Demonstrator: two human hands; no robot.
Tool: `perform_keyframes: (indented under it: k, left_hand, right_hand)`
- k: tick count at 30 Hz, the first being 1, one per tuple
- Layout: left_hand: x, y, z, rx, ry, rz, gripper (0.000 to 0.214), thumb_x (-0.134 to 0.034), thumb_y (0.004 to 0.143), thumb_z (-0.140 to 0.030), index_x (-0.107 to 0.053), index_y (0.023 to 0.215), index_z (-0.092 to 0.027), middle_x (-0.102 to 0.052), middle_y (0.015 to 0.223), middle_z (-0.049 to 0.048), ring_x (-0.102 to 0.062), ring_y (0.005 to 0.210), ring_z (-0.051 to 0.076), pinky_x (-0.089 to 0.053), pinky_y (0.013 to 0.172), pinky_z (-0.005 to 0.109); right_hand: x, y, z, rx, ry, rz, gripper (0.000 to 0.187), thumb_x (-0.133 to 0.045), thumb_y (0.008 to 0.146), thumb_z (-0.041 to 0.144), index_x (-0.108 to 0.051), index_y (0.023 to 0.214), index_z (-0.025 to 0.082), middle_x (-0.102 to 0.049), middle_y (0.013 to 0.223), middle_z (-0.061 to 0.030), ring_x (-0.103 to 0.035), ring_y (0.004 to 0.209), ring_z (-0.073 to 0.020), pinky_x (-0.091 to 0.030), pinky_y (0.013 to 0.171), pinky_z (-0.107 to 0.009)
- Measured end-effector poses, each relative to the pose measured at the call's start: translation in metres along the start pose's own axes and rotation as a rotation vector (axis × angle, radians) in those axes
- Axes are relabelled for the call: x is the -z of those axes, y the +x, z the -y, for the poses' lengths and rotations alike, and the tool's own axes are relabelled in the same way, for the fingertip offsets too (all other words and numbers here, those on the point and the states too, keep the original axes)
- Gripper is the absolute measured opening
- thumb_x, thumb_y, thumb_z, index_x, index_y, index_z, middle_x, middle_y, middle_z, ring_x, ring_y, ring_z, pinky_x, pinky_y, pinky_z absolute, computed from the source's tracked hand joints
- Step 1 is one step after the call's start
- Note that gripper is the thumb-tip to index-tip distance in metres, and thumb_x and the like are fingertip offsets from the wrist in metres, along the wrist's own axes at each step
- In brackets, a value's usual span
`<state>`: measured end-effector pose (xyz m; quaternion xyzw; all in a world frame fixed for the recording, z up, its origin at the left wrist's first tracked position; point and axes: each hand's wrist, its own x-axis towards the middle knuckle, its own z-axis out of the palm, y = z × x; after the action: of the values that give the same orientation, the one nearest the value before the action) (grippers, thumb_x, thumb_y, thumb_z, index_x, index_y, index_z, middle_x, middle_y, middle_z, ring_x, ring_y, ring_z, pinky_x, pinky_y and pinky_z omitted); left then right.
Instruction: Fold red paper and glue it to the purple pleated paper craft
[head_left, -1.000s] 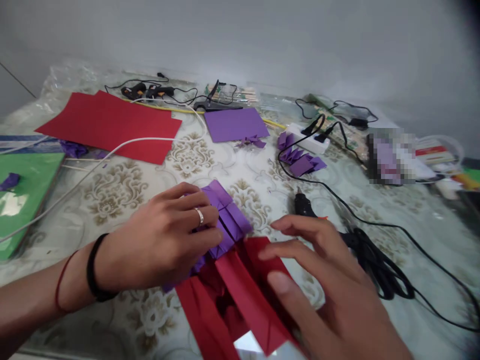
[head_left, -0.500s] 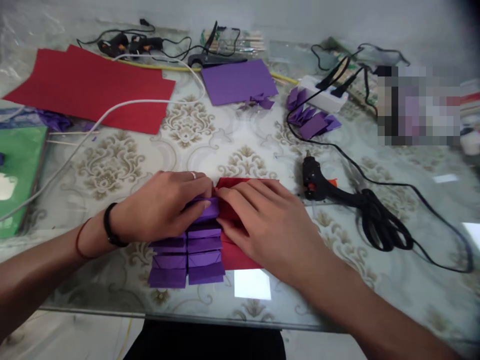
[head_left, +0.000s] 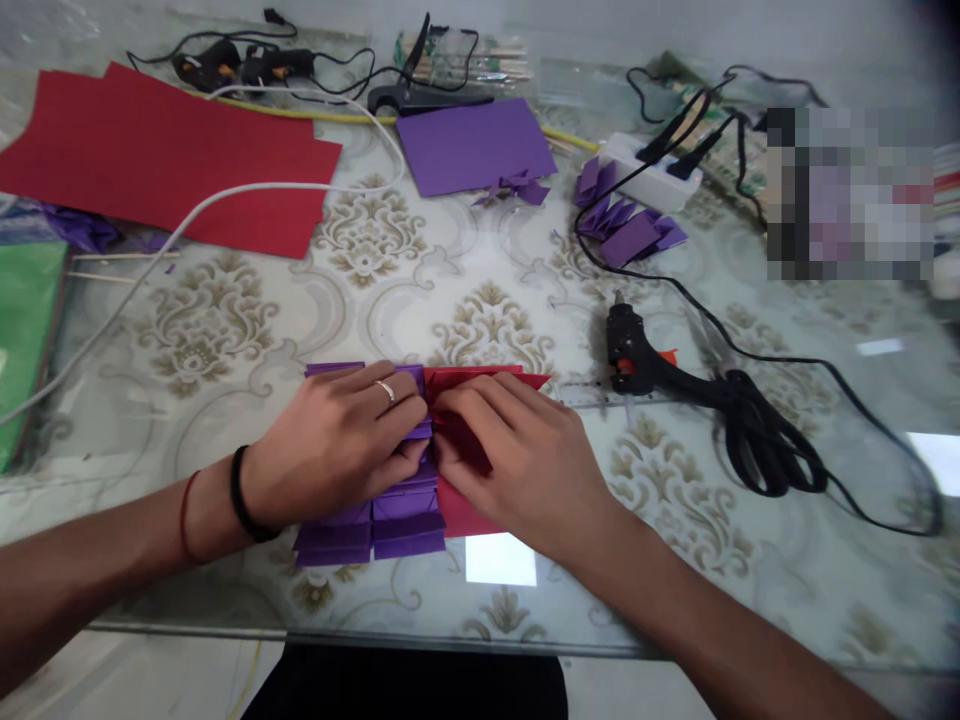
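A pleated purple paper piece [head_left: 375,525] lies on the glass table top [head_left: 675,600] near its front edge, joined side by side with a folded red paper piece [head_left: 469,515]. My left hand [head_left: 337,445], with a ring and a black wristband, lies over the purple pleats, its fingertips pinching the fold at the seam. Over the red piece rests my right hand [head_left: 517,460], fingers bent and pressing at the same seam. Both hands meet in the middle.
A black glue gun [head_left: 634,355] with a coiled cord [head_left: 765,445] lies to the right. Behind are red sheets [head_left: 165,155], a purple sheet [head_left: 472,145], folded purple bits [head_left: 626,225], a white power strip [head_left: 649,180], a white cable [head_left: 187,225] and a green sheet [head_left: 22,330] at left.
The view tipped down to the table. The purple and red pieces now lie flat side by side, and both hands have closed in on their seam, pressing it.
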<state>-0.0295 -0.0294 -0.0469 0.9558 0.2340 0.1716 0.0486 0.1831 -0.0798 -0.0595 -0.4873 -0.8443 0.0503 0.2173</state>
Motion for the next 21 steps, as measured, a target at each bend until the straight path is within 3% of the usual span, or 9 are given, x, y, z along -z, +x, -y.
perform_keyframes:
  k: [6, 14, 21]
  left_hand:
    - [-0.007, -0.006, -0.002, 0.064, -0.043, -0.049, 0.009, -0.056, 0.1, -0.017, -0.062, 0.093, -0.017, -0.071, 0.091, 0.0067, -0.068, 0.086, 0.022, -0.055, 0.071, 0.036]
    - [-0.009, -0.003, 0.001, 0.034, 0.036, -0.101, 0.011, -0.058, 0.097, -0.019, -0.061, 0.086, -0.018, -0.069, 0.084, 0.004, -0.065, 0.075, 0.02, -0.05, 0.06, 0.034]
    - [-0.008, -0.003, 0.002, 0.111, 0.002, -0.091, 0.014, -0.055, 0.1, -0.024, -0.063, 0.09, -0.018, -0.072, 0.089, 0.0036, -0.07, 0.081, 0.018, -0.053, 0.069, 0.032]
  right_hand:
    - [-0.005, 0.001, 0.005, -0.047, 0.021, -0.042, 0.018, -0.058, 0.096, 0.018, -0.072, 0.108, 0.015, -0.073, 0.102, -0.0095, -0.065, 0.095, -0.0266, -0.053, 0.082, -0.04]
    - [0.0, 0.013, 0.009, -0.008, -0.15, 0.092, 0.012, -0.059, 0.092, 0.017, -0.069, 0.099, 0.018, -0.071, 0.105, -0.0097, -0.062, 0.092, -0.0277, -0.042, 0.074, -0.041]
    - [-0.008, 0.011, 0.01, -0.004, -0.157, 0.007, 0.014, -0.056, 0.098, 0.017, -0.069, 0.096, 0.019, -0.073, 0.099, -0.0077, -0.062, 0.091, -0.027, -0.041, 0.073, -0.041]
